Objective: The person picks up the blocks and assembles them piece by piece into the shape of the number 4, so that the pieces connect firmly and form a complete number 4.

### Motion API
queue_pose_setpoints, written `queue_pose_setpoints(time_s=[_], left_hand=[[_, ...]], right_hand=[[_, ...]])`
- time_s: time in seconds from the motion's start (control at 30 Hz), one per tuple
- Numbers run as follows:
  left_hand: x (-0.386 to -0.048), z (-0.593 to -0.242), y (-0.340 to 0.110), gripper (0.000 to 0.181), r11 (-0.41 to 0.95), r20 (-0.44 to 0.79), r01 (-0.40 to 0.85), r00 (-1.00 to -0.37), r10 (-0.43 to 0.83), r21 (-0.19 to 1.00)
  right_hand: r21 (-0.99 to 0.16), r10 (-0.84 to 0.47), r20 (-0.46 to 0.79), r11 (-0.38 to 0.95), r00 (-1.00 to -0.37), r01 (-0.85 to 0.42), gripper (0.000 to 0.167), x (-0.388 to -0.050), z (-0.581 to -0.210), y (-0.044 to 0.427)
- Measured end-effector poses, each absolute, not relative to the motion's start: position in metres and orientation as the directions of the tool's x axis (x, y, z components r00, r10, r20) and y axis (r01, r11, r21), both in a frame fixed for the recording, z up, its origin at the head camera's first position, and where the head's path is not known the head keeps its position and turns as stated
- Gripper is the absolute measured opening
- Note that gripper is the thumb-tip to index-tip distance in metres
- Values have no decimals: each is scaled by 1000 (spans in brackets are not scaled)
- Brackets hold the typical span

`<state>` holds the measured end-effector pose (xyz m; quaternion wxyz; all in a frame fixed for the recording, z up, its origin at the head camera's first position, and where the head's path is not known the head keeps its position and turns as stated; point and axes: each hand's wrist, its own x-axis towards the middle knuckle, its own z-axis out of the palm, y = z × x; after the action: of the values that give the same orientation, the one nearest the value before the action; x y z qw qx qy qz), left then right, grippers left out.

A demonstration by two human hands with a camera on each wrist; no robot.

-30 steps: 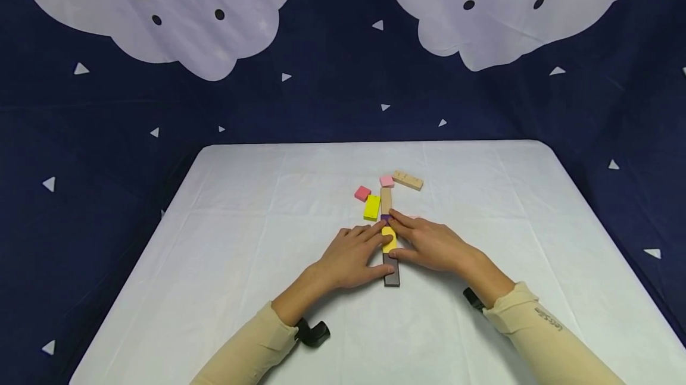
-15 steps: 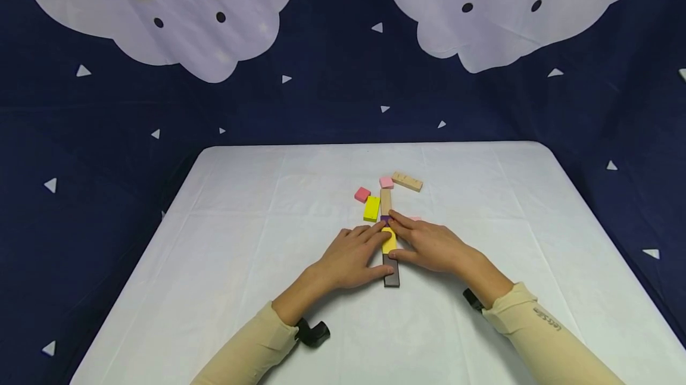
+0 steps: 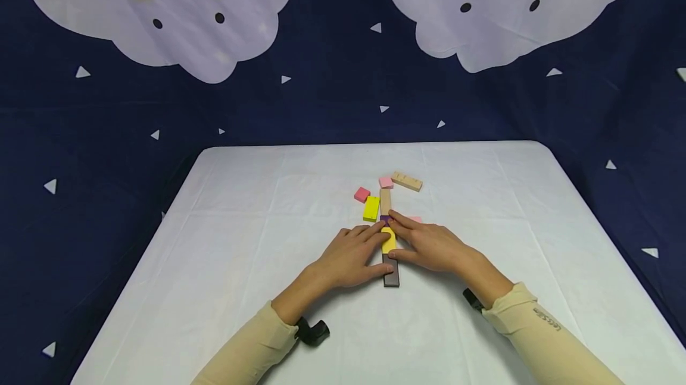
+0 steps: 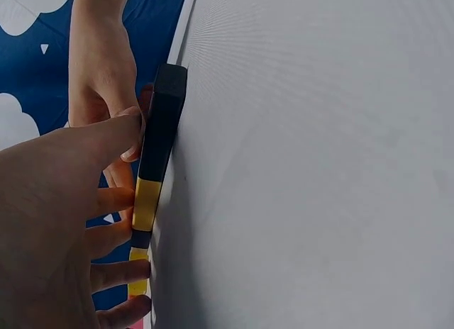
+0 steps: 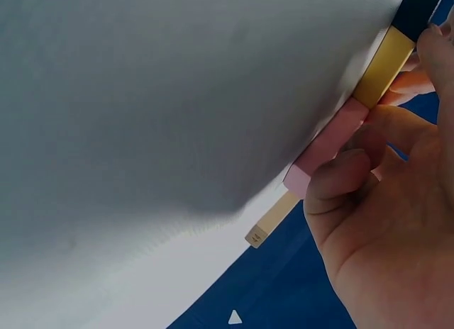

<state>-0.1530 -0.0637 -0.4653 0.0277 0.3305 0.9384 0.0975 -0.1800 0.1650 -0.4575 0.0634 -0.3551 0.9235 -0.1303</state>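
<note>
A line of wooden blocks runs away from me on the table: a dark grey block (image 3: 392, 279) nearest, then a yellow block (image 3: 389, 247), a purple block (image 3: 384, 218) and a plain wood block (image 3: 385, 200). From the left, my left hand (image 3: 349, 257) touches the line, its thumb on the dark grey block and fingertips by the yellow and purple ones. My right hand (image 3: 433, 244) touches from the other side, thumb at the yellow and dark grey blocks, forefinger near the purple one. A pink block (image 5: 330, 148) lies beside its curled outer fingers in the right wrist view, mostly hidden in the head view.
Beyond the hands lie a bright yellow block (image 3: 371, 209), a red block (image 3: 362, 194), a small pink block (image 3: 386, 182) and a light wood block (image 3: 407, 181) with markings. The white table (image 3: 241, 194) ends at a dark blue cloth (image 3: 332, 111) behind.
</note>
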Motion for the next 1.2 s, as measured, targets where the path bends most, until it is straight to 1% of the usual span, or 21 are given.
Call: queue_pose_setpoints(time_s=[0.27, 0.47, 0.57, 0.7, 0.77, 1.0, 1.2], left_hand=[[-157, -462, -61, 75, 770, 33, 572, -808, 588, 284], [-163, -460, -59, 75, 768, 65, 560, -819, 570, 311], [-165, -459, -59, 69, 764, 96, 566, -818, 568, 310], [-170, -457, -61, 52, 758, 145, 570, -819, 555, 316], [-172, -455, -62, 47, 757, 172, 570, -821, 545, 320], [-183, -449, -61, 47, 745, 243, 583, -813, 530, 325], [-194, -443, -59, 47, 763, 222, 557, -831, 511, 328]], right_hand=[[-280, -677, -26, 711, -735, -645, 75, -180, -459, 166], [-269, -676, -26, 714, -736, -647, 75, -179, -457, 165], [-275, -670, -22, 717, -742, -640, 75, -179, -456, 165], [-291, -663, -12, 718, -748, -632, 76, -179, -457, 165], [-292, -664, -9, 717, -748, -633, 76, -179, -457, 165], [-276, -664, -1, 719, -747, -638, 76, -179, -457, 164], [-270, -669, -6, 717, -743, -643, 76, -180, -456, 165]])
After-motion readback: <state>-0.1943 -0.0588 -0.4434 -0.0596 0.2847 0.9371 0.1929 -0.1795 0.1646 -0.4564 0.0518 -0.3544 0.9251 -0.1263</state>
